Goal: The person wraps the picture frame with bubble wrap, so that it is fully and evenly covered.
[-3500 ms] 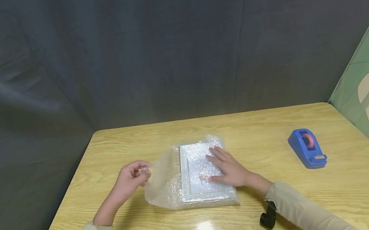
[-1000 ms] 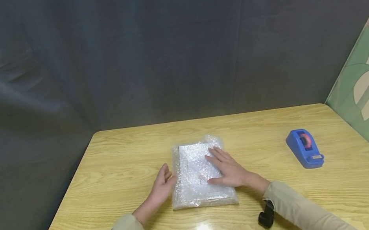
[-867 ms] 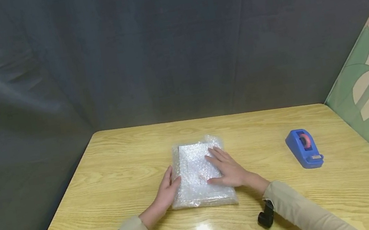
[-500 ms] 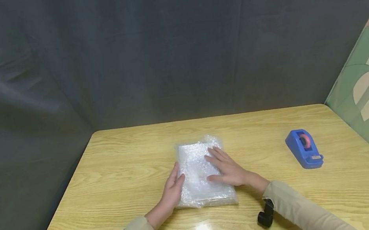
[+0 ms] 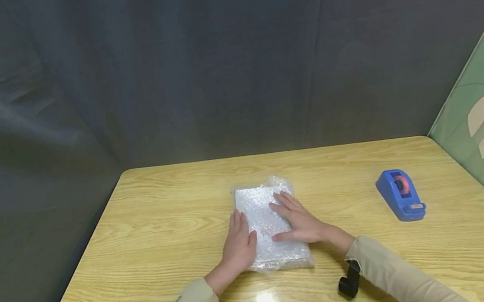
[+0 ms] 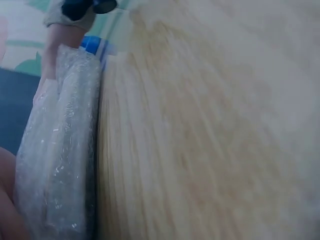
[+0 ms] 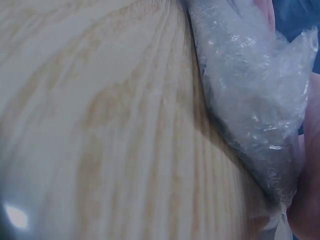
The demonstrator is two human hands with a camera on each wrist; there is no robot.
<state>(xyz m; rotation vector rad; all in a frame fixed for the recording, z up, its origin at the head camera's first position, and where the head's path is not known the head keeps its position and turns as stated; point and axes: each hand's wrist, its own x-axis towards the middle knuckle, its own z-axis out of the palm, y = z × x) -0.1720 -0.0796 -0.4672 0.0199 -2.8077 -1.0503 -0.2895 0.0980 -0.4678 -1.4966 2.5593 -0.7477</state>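
Laying both hands on a bubble-wrapped rectangular parcel (image 5: pixel 257 208), lying flat near the middle of the wood-grain table (image 5: pixel 161 205). Using the parcel's centre as the clock: placing left hand (image 5: pixel 239 248) at about 8 o'clock, pointing its straight fingers roughly to 12 along the left border, resting its thumb on top; placing right hand (image 5: pixel 301 223) at 3 o'clock, spreading its fingers toward 11 and its thumb toward 9. Not clenching or grasping with either hand, just touching with straightened fingers. Running its long axis from 12 to 6, so presenting the long sides, not the ends, to the palms. Touching with both, but reaching farther over the middle with the right. Sticking out at the 1 o'clock corner: loose bubble wrap (image 5: pixel 280 181). Not seeing under either palm, so not calling any seam there. Standing well apart at 3 o'clock, nearer to the right hand: a blue tape dispenser (image 5: pixel 400 201), holding a pink tape roll (image 5: pixel 404 185).
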